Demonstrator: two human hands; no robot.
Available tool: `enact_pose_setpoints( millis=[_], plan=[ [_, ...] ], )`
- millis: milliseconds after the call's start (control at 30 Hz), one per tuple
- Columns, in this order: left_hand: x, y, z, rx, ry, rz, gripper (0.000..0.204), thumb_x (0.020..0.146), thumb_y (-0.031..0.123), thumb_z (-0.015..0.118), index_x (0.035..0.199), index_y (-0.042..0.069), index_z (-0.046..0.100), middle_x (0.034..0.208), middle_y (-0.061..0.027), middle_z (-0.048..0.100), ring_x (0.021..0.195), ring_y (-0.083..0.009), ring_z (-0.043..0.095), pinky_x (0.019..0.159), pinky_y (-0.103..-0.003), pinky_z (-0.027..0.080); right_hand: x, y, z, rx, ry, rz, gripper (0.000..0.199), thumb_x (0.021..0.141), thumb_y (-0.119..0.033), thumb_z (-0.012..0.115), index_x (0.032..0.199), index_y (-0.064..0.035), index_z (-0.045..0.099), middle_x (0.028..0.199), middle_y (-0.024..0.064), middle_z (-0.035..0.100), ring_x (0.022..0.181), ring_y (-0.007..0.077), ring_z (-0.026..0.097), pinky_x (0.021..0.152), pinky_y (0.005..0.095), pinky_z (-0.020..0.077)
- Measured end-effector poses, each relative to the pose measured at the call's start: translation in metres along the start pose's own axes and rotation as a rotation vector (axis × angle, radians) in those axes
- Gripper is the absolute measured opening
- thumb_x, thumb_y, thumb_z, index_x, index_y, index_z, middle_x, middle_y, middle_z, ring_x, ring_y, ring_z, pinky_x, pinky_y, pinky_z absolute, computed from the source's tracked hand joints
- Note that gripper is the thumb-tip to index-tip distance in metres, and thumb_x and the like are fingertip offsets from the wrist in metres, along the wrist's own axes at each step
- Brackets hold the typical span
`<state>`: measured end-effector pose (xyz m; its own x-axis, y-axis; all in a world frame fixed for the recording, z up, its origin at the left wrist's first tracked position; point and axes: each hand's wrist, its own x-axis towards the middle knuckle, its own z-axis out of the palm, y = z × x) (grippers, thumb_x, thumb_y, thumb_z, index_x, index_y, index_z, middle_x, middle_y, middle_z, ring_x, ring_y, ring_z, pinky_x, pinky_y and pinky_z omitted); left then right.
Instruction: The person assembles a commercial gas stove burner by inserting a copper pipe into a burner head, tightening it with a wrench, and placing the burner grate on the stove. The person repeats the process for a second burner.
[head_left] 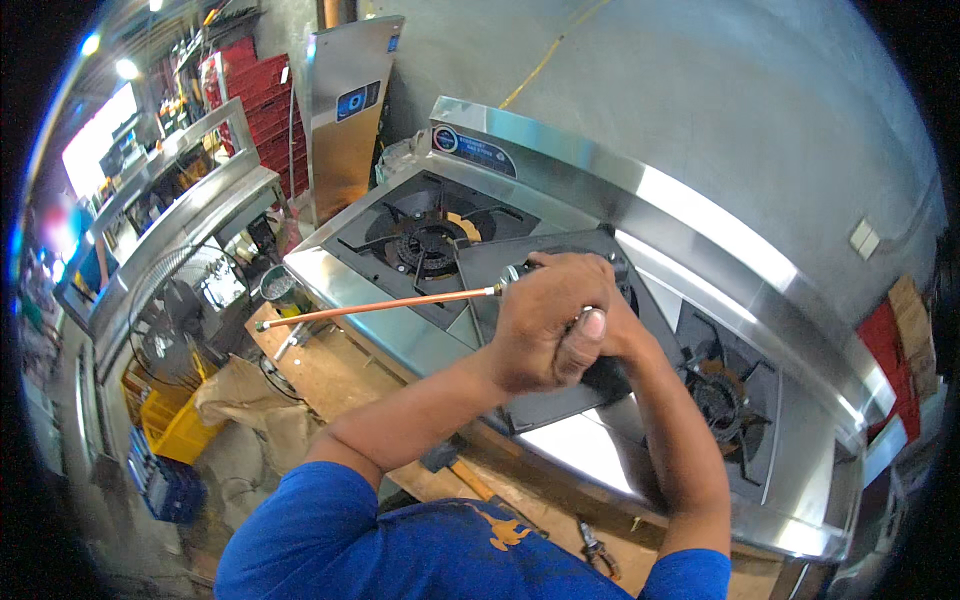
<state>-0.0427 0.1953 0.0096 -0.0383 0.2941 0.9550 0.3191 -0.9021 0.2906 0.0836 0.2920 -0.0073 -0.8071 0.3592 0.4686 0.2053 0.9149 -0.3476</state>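
Over the middle of a stainless-steel gas stove [690, 215], both hands are clasped together. Left hand [540, 325] is clenched around the near end of a long copper tube [375, 306]; a metal fitting [510, 272] at that end shows just above the knuckles. Right hand [610, 330] is wrapped behind and partly under the left, also clenched; what it grips cannot be told. Copper tube runs out leftward, roughly level, past the stove's front edge and above the wooden desk [330, 375]. Left burner [425, 240] and right burner [720, 395] sit in recessed dark wells. Pliers [597, 548] lie on the desk near the person's blue-shirted chest. A fan [175, 315] stands at left.
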Motion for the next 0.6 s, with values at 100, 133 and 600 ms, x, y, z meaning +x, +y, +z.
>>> enact_pose_setpoints(
  millis=[100,133,600],
  plan=[
    [0.000,0.001,0.009,0.056,0.115,0.074,0.025,0.097,0.025,0.052,0.084,0.005,0.058,0.077,-0.0127,0.059,0.069,-0.0326,0.059,0.066,-0.041,0.048,0.002,0.002,0.009,-0.100,0.057,-0.031,0.063,0.078,-0.051,0.060,0.129,-0.0149,0.064,0.126,0.0093,0.063,0.121,0.0305,0.054,0.104,0.0472,0.0314],
    [0.000,0.001,0.009,0.072,0.134,0.069,0.025,0.097,0.025,0.052,0.084,0.005,0.058,0.077,-0.0126,0.059,0.068,-0.0329,0.059,0.067,-0.041,0.048,0.001,0.001,0.013,-0.170,0.072,-0.019,0.062,0.078,-0.051,0.060,0.128,-0.0148,0.064,0.125,0.0094,0.063,0.120,0.0302,0.054,0.104,0.0470,0.0317],
    [-0.019,0.003,0.019,0.106,0.187,0.098,0.022,0.089,0.026,0.066,0.073,0.011,0.060,0.067,-0.0053,0.055,0.064,-0.0259,0.056,0.073,-0.043,0.040,0.005,-0.003,0.030,-0.318,0.067,0.078,0.045,0.089,-0.027,0.062,0.131,-0.0129,0.061,0.116,0.0085,0.062,0.114,0.0298,0.053,0.106,0.0495,0.0310]
  ],
)
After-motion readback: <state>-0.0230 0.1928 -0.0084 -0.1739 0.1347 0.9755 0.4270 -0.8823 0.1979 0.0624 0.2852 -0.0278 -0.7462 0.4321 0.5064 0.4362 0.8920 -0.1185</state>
